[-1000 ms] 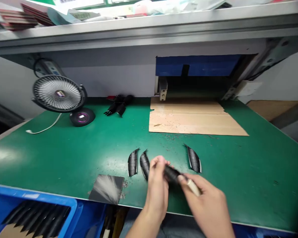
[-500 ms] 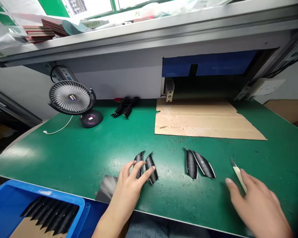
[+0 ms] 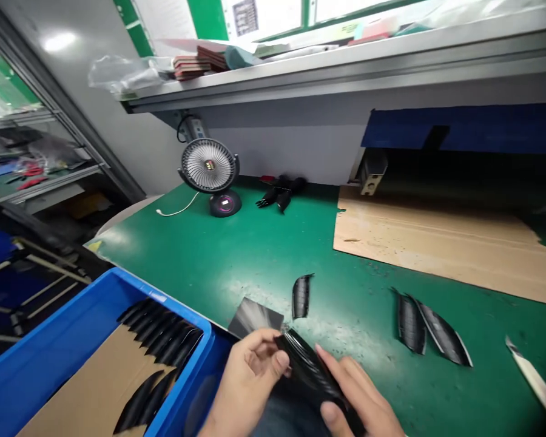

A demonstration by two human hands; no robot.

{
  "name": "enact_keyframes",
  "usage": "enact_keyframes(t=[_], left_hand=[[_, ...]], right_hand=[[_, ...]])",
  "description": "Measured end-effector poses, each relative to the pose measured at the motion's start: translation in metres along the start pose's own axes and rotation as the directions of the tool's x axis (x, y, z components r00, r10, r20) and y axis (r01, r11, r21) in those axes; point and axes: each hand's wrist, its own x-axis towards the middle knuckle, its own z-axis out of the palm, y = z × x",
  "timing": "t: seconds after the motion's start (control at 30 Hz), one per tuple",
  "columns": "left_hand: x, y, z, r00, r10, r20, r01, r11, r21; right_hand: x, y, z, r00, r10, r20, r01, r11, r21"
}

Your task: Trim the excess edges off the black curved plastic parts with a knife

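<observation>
Both hands hold one glossy black curved plastic piece (image 3: pixel 313 367) over the table's front edge. My left hand (image 3: pixel 257 373) pinches its upper end between thumb and fingers. My right hand (image 3: pixel 359 394) is wrapped round its lower part. Just beyond them a similar curved piece (image 3: pixel 301 296) lies hollow side up on the green table. Two more curved pieces, one (image 3: pixel 411 323) beside the other (image 3: pixel 443 331), lie to the right, touching or nearly so. A pale-handled knife (image 3: pixel 532 376) rests at the far right, away from both hands.
At the lower left, a blue bin (image 3: pixel 118 279) holds several black pieces over cardboard (image 3: pixel 95 376). A dark sheet (image 3: pixel 255 317) lies at the table edge. Behind stand a small fan (image 3: pixel 209 165), more black parts (image 3: pixel 282 191) and a flat cardboard sheet (image 3: pixel 391 243). A shelf (image 3: pixel 327 70) overhangs the table.
One of the two left pieces has been picked up and is now in both hands. The right hand has let go of the knife and moved left. The view has turned left.
</observation>
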Motion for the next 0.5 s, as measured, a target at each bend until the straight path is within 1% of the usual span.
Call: enact_keyframes(t=[0.03,0.07,0.1,0.17,0.2,0.27,0.33,0.4,0.43,0.47,0.5], left_hand=[[0.003,0.002,-0.015,0.997,0.046,-0.068,-0.039,0.994,0.102],[0.008,0.004,-0.030,0.983,0.112,-0.149,-0.081,0.977,0.199],[0.014,0.007,-0.045,0.955,0.184,-0.232,-0.116,0.953,0.280],[0.029,0.010,-0.067,0.874,0.314,-0.372,-0.172,0.913,0.369],[0.038,0.010,-0.074,0.828,0.365,-0.426,-0.196,0.900,0.390],[0.058,0.003,-0.082,0.740,0.438,-0.511,-0.238,0.881,0.410],[0.076,-0.009,-0.083,0.669,0.466,-0.579,-0.244,0.873,0.422],[0.088,-0.022,-0.082,0.592,0.486,-0.643,-0.261,0.870,0.417],[0.091,-0.026,-0.082,0.565,0.493,-0.662,-0.277,0.869,0.410],[0.092,-0.030,-0.083,0.552,0.501,-0.667,-0.292,0.865,0.408],[0.092,-0.032,-0.083,0.551,0.512,-0.659,-0.305,0.858,0.413]], right_hand=[[0.007,-0.003,0.011,0.999,-0.008,0.033,0.009,0.999,-0.039],[0.016,-0.008,0.022,0.999,-0.012,0.044,0.016,0.995,-0.098],[0.026,-0.015,0.033,0.999,-0.016,0.038,0.022,0.986,-0.165],[0.045,-0.030,0.051,1.000,-0.015,-0.004,0.013,0.957,-0.289],[0.054,-0.038,0.058,1.000,-0.013,-0.022,0.005,0.940,-0.340],[0.066,-0.049,0.069,0.999,-0.005,-0.052,-0.017,0.906,-0.422],[0.069,-0.053,0.078,0.997,-0.011,-0.078,-0.030,0.859,-0.510],[0.067,-0.051,0.088,0.989,-0.057,-0.137,-0.047,0.754,-0.655],[0.065,-0.050,0.093,0.982,-0.099,-0.162,-0.048,0.697,-0.716],[0.065,-0.050,0.098,0.974,-0.143,-0.179,-0.044,0.649,-0.759],[0.065,-0.050,0.102,0.966,-0.187,-0.177,-0.023,0.622,-0.783]])
